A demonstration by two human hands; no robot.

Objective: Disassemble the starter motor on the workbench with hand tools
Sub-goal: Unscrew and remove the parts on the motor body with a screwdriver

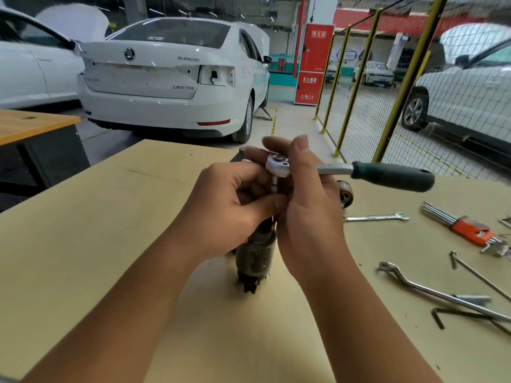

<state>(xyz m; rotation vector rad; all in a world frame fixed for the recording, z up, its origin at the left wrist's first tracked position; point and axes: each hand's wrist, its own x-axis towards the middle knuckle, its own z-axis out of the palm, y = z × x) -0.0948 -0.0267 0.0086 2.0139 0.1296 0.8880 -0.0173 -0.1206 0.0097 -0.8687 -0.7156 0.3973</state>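
On workbench [116, 230], centre: starter motor [255, 254] standing upright, long axis vertical, directly beneath both hands. Left hand [224, 205] gripping motor top; right hand [307, 205] pinching ratchet [359, 172] head, socket pointing down, handle trailing right.

A: The ratchet [278, 163] head looks like bright polished metal, and its grip is dark green plastic, fairly matt.

B: The motor [255, 254] is dull grey metal, grimy. The table [110, 217] is matt tan board. The spanner [376, 217] is shiny chrome, and the hex keys [467, 228] sit in an orange plastic holder.
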